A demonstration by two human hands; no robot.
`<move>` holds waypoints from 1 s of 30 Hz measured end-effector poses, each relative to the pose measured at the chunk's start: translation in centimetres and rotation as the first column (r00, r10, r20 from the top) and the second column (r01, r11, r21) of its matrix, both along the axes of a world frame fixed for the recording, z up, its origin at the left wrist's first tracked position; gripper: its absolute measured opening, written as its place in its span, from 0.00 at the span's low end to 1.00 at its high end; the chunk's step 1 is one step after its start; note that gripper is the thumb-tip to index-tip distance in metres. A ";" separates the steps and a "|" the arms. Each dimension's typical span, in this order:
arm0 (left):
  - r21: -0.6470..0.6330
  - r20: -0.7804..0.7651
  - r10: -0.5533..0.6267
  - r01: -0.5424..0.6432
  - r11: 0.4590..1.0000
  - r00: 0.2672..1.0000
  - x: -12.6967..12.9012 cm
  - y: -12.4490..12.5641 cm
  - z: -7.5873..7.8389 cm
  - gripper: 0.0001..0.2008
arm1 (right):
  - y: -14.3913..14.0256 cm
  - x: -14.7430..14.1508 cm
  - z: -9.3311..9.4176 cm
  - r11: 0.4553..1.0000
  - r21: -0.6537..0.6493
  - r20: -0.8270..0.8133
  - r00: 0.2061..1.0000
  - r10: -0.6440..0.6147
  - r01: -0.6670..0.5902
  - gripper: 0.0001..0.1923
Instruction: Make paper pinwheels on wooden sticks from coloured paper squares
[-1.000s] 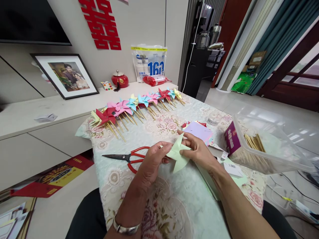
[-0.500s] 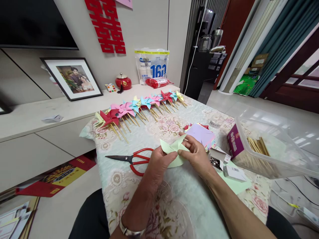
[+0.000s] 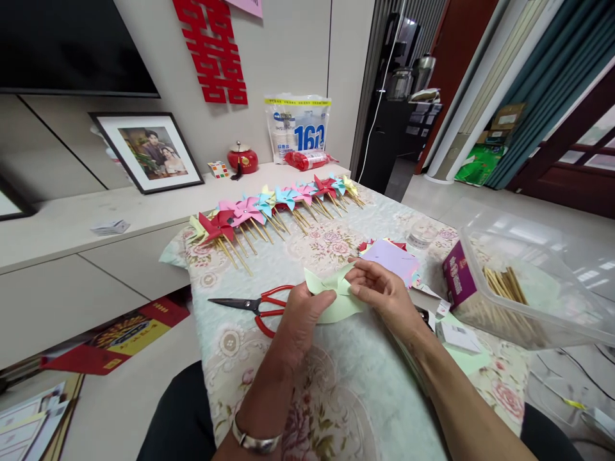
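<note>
A pale green paper sheet [image 3: 342,310], with its corners folded toward the middle, is held above the cloth-covered table. My left hand [image 3: 302,320] grips its left side, thumb pressing near the centre. At the upper right, my right hand [image 3: 387,296] holds the paper between bent fingers and thumb. What lies under the fingertips is hidden. Red-handled scissors [image 3: 237,305] lie open just left of my left hand. Beyond my right hand is a stack of coloured paper squares [image 3: 389,257], lilac on top.
Several paper pinwheels on sticks [image 3: 245,210] line the table's far edge. On the right stands a clear plastic box [image 3: 500,314] holding wooden sticks [image 3: 504,285]. A small white box [image 3: 459,337] and a round clear container [image 3: 421,234] are near it.
My right thumb has moved away from the paper's centre toward the right, and the raised upper flap sits lower. My left hand keeps its grip. The view has shifted slightly.
</note>
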State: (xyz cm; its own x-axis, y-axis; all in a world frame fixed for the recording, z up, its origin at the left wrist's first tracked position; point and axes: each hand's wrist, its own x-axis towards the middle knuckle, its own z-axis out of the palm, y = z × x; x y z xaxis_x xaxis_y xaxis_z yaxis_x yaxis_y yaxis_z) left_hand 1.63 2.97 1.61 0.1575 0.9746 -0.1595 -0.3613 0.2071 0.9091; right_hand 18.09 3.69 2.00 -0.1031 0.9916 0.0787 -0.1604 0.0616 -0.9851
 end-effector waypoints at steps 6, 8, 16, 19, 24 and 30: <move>-0.018 0.060 -0.010 0.011 1.000 0.998 -0.8 0.4 -0.5 0.17 | -0.2 0.7 0.4 0.981 0.186 0.131 0.991 0.026 -0.050 0.19; -0.033 0.095 -0.038 0.042 0.999 0.995 -1.0 0.4 -0.5 0.16 | -0.4 0.8 0.5 0.975 0.203 0.161 0.986 0.053 -0.086 0.19; -0.033 0.074 -0.043 0.046 0.998 0.996 -1.1 0.4 -1.2 0.16 | -0.4 0.4 0.6 0.984 -0.108 -0.001 0.989 0.145 -0.145 0.35; -0.037 0.030 -0.018 0.019 0.999 0.999 -1.2 0.5 -1.6 0.17 | -0.5 0.3 0.7 0.985 -0.084 -0.019 0.988 0.151 -0.152 0.35; -0.081 0.078 0.004 0.002 0.997 0.997 -1.0 0.4 -1.1 0.15 | -0.5 0.2 0.3 0.989 -0.028 0.036 0.989 0.146 -0.145 0.31; -0.110 0.134 0.023 -0.008 0.994 0.991 -1.0 0.5 -0.2 0.09 | -0.6 0.6 0.6 0.965 0.220 0.251 0.964 0.085 -0.142 0.28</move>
State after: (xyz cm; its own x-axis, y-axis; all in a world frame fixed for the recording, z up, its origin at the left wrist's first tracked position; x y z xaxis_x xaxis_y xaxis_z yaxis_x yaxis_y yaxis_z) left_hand 0.67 3.52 1.40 0.1698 0.9550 -0.2431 -0.4829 0.2956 0.8243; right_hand 18.68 3.09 2.59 -0.2582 0.9286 0.2666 0.0570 0.2901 -0.9553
